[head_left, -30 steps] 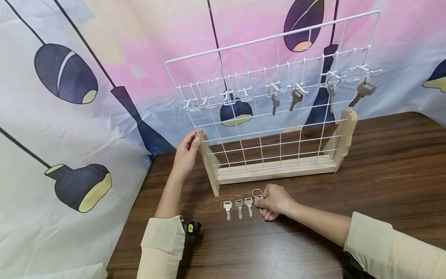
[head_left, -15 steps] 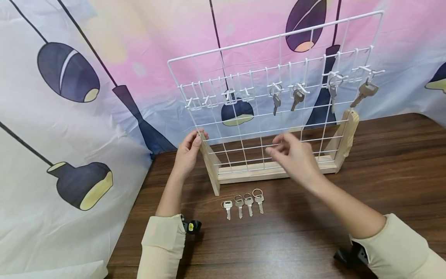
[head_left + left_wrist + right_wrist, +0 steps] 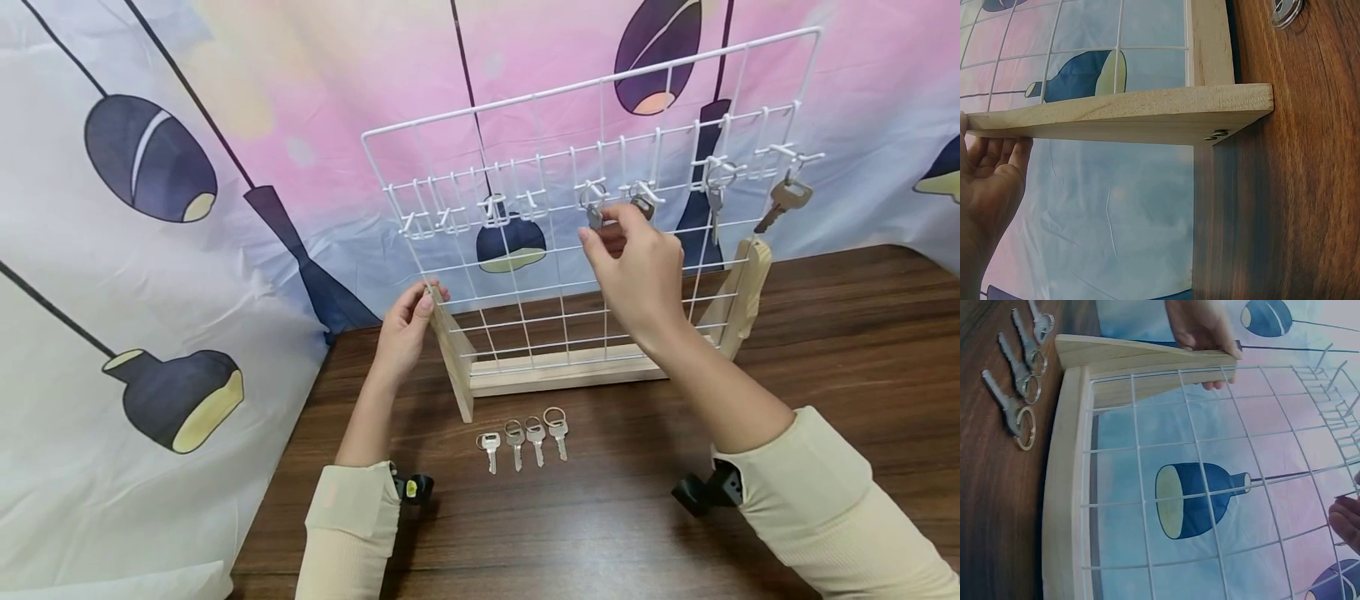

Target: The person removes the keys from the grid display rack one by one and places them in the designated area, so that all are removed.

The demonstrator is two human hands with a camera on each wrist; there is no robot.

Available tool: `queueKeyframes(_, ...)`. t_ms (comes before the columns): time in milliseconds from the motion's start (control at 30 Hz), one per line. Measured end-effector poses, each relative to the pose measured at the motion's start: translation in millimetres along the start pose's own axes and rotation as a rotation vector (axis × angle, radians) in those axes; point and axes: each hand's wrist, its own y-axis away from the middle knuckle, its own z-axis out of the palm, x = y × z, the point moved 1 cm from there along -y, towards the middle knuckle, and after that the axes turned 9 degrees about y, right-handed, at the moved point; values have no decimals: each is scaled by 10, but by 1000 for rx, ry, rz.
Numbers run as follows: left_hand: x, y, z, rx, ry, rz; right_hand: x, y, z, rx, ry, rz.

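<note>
My left hand (image 3: 401,333) holds the upper end of the wooden side support (image 3: 1147,112) of a white wire grid rack (image 3: 567,315), thumb in front and fingers behind. My right hand (image 3: 641,275) is raised before the grid, thumb and forefinger pinching a silver key (image 3: 595,218) whose ring hangs on a white hook. Just behind the knuckles, a second hanging key (image 3: 642,205) is partly covered. Further right hang a narrow key (image 3: 715,206) and a bronze-looking key (image 3: 785,197). In the right wrist view only the fingertips (image 3: 1346,524) of this hand show, at the edge.
Several ringed keys (image 3: 535,440) lie in a row on the dark wooden table (image 3: 570,533), before the rack's wooden base (image 3: 562,379). Bare white hooks (image 3: 448,218) line the grid's left half. A printed cloth (image 3: 300,100) hangs close behind the rack.
My right hand has left the rightmost key of the table row and risen to a key hanging on the grid. My left hand stays on the side support.
</note>
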Motion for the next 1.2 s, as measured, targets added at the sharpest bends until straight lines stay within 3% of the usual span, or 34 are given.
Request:
queueKeyframes(500, -4, 16, 5, 13, -11, 0, -58, 0, -37, 134, -35, -76)
queueKeyframes(1200, -9, 6, 0, 19, -7, -12, -208, 31, -327, 166, -66, -91)
